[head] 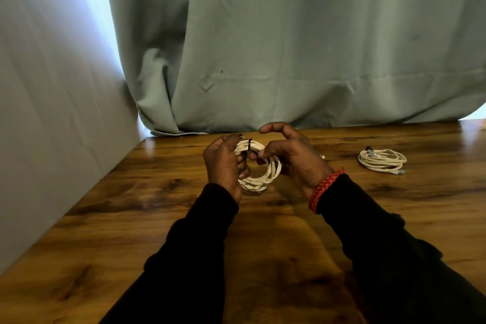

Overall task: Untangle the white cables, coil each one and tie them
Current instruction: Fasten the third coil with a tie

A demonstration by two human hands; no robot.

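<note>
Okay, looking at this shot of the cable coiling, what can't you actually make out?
Head view:
- Black tie on the held coil: its ends are hidden by the left hand and right hand.
- Second coil: its plug and dark tie are too small to identify.

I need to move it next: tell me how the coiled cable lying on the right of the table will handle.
The coiled cable is probably light and floppy: thin loops lying flat. A dark tie seems to bind it, so it should lift as one bundle. Pushed, it likely slides on the glossy table.

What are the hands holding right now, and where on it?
Both grip one coiled white cable: left hand on its left side, right hand pinching near the black tie on top.
</note>
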